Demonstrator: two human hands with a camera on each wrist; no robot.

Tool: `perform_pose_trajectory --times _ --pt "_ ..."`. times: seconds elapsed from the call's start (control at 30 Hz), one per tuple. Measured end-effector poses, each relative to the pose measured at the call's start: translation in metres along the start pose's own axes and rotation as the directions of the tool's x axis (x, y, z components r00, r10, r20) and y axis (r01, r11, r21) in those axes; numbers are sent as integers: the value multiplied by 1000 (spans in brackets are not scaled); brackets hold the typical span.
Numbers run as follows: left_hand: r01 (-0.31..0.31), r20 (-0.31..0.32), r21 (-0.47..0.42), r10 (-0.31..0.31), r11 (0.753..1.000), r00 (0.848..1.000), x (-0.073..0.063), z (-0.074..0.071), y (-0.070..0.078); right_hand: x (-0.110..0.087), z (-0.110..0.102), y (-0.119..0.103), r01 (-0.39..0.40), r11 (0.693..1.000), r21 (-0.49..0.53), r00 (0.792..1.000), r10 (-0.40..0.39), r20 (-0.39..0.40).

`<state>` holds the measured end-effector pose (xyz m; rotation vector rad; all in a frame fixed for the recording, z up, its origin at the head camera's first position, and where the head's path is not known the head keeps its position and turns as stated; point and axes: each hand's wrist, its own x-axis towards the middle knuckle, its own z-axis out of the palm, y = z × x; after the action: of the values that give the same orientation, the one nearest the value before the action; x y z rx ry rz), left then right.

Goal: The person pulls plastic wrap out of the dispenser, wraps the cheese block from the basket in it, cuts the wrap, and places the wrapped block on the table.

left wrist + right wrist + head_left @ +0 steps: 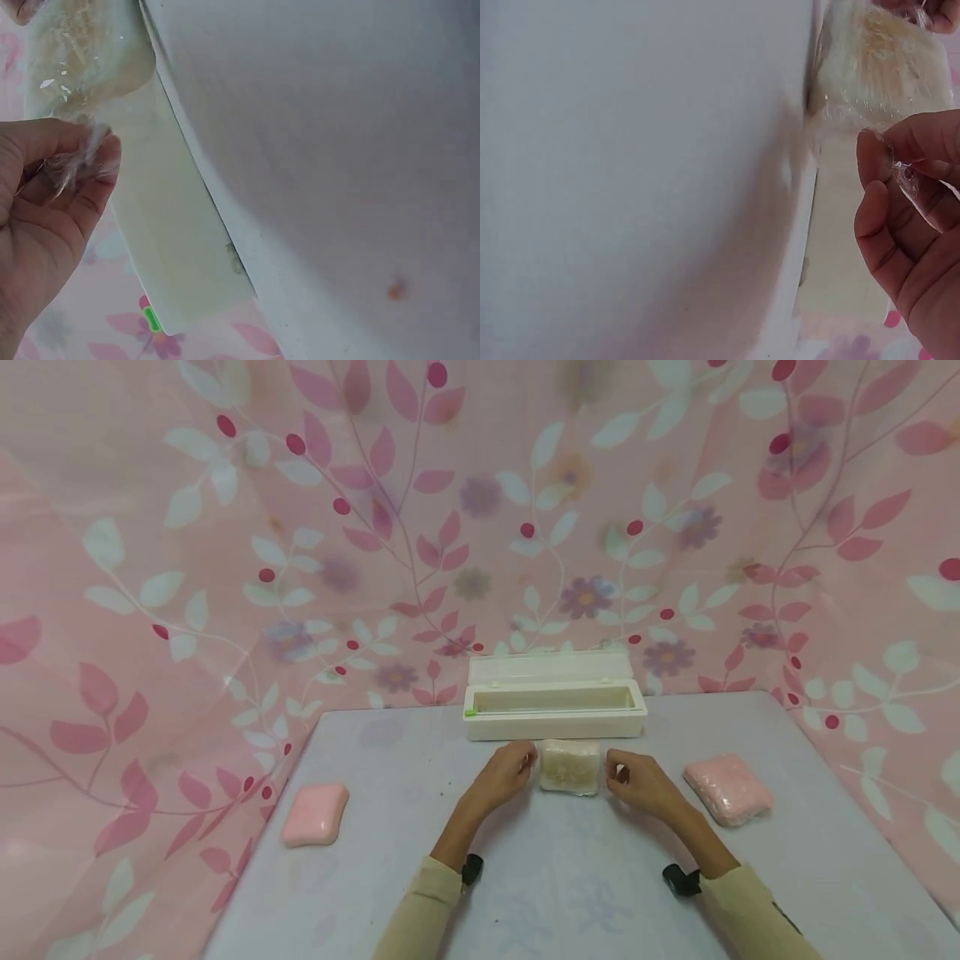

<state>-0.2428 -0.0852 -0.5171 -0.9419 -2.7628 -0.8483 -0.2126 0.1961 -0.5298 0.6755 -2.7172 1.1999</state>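
Note:
A pale bar with a beige middle (570,767), which looks like soap, is wrapped in clear plastic film between my two hands. My left hand (512,772) pinches the gathered film (81,161) at the bar's left side between thumb and fingers. On the other side my right hand (637,781) pinches a twist of film (906,178) with thumb and forefinger. In the right wrist view the bar (881,60) shows wrinkled film over its face. Neither hand touches the bar itself; both hold only the film ends.
Behind the bar stands a long white film box (555,727), lid raised, with a green slider (470,712) at its left. A pink bar (316,814) lies at the left, and a film-wrapped pink bar (727,788) at the right. Flowered cloth (480,527) hangs behind the table (390,877).

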Motion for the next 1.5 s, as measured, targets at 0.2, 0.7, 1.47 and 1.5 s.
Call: perform_pose_trajectory --times 0.2,0.7,1.47,1.5 --pt "26 -28 -69 -28 997 999 2 -2 6 -14 0 -12 -69 995 71 994 63 84" --pt "-64 -16 -211 62 975 998 5 -14 25 -56 15 -60 -265 915 304 960 221 171" --pt "-53 314 -212 119 976 942 10 9 46 -104 43 -87 -318 810 493 920 138 366" --pt "-57 320 -204 121 977 940 10 11 46 -104 45 -87 -315 808 498 921 134 366"
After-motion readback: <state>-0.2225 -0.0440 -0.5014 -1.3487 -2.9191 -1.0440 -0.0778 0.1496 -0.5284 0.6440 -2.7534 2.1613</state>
